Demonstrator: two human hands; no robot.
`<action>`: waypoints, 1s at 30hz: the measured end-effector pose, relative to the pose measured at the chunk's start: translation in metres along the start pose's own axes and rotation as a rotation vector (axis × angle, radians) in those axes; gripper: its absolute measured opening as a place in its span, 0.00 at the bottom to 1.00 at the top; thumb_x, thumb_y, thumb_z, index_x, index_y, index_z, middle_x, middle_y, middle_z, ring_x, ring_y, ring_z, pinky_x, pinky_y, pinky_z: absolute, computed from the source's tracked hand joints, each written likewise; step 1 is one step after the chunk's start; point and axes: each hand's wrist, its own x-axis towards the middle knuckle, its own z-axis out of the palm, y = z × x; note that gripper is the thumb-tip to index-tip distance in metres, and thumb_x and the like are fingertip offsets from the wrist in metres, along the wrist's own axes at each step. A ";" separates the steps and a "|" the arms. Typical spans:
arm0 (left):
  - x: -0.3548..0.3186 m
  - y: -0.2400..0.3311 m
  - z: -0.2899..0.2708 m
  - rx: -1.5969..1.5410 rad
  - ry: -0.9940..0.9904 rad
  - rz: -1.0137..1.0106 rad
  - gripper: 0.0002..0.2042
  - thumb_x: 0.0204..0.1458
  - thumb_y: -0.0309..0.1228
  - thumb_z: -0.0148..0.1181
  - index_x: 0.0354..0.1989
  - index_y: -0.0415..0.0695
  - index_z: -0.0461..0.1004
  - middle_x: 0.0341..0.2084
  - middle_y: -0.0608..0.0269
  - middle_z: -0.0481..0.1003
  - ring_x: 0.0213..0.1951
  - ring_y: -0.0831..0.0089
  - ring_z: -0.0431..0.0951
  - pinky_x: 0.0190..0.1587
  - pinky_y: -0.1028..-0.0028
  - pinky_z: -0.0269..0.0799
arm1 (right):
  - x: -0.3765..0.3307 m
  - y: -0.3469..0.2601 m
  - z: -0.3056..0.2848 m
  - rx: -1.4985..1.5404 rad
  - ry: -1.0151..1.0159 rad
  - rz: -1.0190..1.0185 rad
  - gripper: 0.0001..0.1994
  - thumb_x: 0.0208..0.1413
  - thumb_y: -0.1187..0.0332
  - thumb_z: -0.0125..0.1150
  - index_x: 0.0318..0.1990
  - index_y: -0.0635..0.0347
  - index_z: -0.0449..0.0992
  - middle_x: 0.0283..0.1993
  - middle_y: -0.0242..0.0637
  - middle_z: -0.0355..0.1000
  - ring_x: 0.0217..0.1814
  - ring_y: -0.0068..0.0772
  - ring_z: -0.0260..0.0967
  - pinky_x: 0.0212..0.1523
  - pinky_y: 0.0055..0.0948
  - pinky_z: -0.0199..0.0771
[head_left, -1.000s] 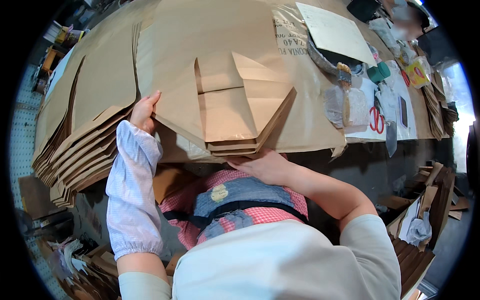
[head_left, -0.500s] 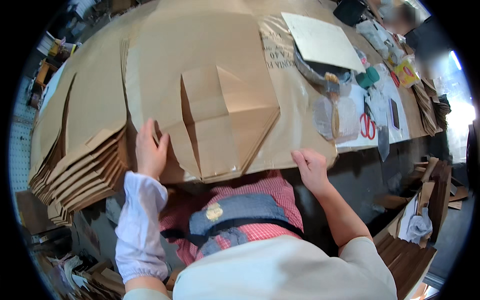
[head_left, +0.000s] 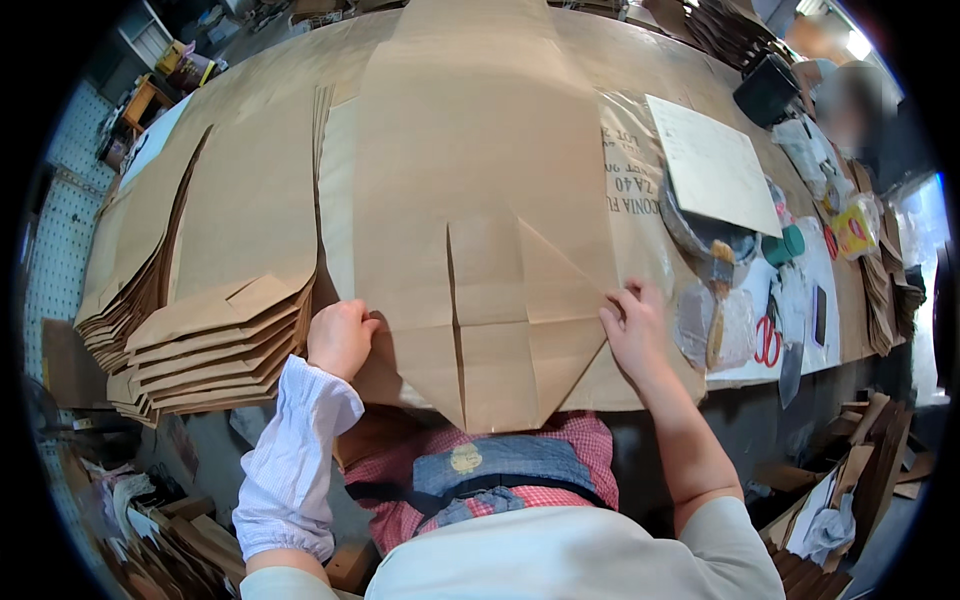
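Note:
A long brown paper bag (head_left: 480, 200) lies flat on the table in front of me, its folded diamond-shaped bottom (head_left: 500, 330) pointing toward my body. My left hand (head_left: 340, 335) grips the bag's left edge, fingers curled over the paper. My right hand (head_left: 632, 325) rests on the bag's right edge beside the folded flap, fingers pressing down on it. Both hands sit at the near end of the bag, one on each side of the fold.
Stacks of folded brown bags (head_left: 200, 330) lie at the left. At the right are a white sheet (head_left: 712, 165), a brush (head_left: 720, 300) on plastic, red scissors (head_left: 768, 342), a green cup (head_left: 785, 245) and a black box (head_left: 765, 88). Another person (head_left: 850, 105) stands far right.
The bag has slid away from me and now lies flatter and longer on the table. My two hands have shifted onto its left and right edges at the folded bottom.

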 end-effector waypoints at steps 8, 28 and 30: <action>0.066 0.066 0.006 -0.244 -0.047 0.011 0.27 0.34 0.37 0.75 0.42 0.36 0.72 0.38 0.49 0.76 0.43 0.54 0.75 0.46 0.63 0.71 | 0.081 -0.053 0.020 0.096 -0.217 -0.212 0.18 0.40 0.65 0.71 0.38 0.63 0.73 0.42 0.44 0.71 0.50 0.47 0.67 0.50 0.40 0.69; -0.012 0.089 0.050 -0.023 -0.025 0.574 0.46 0.35 0.43 0.63 0.62 0.26 0.55 0.63 0.34 0.56 0.66 0.43 0.53 0.69 0.54 0.46 | 0.021 -0.095 0.035 0.157 -0.349 -0.581 0.40 0.46 0.56 0.65 0.65 0.68 0.57 0.68 0.51 0.56 0.72 0.50 0.49 0.71 0.42 0.49; -0.016 0.084 0.048 -0.080 -0.071 0.381 0.46 0.37 0.45 0.63 0.63 0.26 0.53 0.64 0.34 0.53 0.67 0.42 0.51 0.69 0.53 0.45 | 0.017 -0.087 0.033 0.080 -0.391 -0.517 0.46 0.45 0.49 0.67 0.66 0.68 0.55 0.68 0.52 0.54 0.73 0.50 0.46 0.72 0.43 0.45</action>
